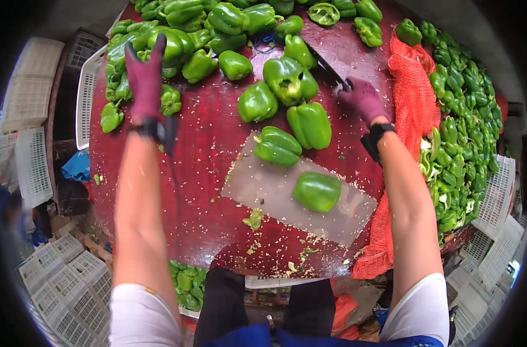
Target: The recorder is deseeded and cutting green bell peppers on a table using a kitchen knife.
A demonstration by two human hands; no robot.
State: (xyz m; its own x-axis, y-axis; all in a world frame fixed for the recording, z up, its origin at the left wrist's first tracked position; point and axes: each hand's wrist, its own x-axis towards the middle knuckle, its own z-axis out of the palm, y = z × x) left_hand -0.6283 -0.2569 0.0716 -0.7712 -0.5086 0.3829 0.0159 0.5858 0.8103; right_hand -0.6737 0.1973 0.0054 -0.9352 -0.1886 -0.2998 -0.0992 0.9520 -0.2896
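Green bell peppers (255,102) lie loose in the middle of a dark red table, a few bunched just beyond a translucent mat (263,179), where one plump pepper (316,192) sits and another rests over the far edge. To the right, a purple-gloved right hand (363,99) is clamped around the handle of a knife (327,62), its dark blade angled away from the person toward the upper left, near the central group. A matching left hand (144,84) stretches over the heap at the far left, fingers spread apart (whether it touches a pepper, one cannot tell). Pale seeds (286,246) and green scraps (253,218) litter the mat and the red tabletop (200,162) around it. Along the right side runs a bunched orange-red mesh net (411,87), with a broad bank of green peppers (457,139) beyond it, some of them cut open. A white basket (83,110) stands at the table's left edge; farther out, pale plastic crates (33,165) stand on either side, and more green pieces (187,283) fill a container below the near edge.
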